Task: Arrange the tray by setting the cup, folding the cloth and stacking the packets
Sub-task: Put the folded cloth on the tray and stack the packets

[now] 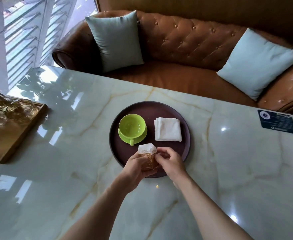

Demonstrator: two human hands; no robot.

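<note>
2 hands [152, 161] gripping packets [146, 157], 1 cup [131, 126], 1 folded cloth [167, 129], 1 tray [185, 153]

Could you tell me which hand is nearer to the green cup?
Left. The left hand grips the packets just below the cup; the right hand is farther right.

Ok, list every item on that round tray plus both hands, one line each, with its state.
Lime-green ceramic cup: upright, empty, on its matching saucer.
White folded cloth: folded square, flat on the tray.
Brown-and-white paper packets: bunched, held above the tray's near edge.
Dark round tray: flat on the marble table.
Left hand: grip around the packets.
Right hand: pinching the packets' edge.
</note>
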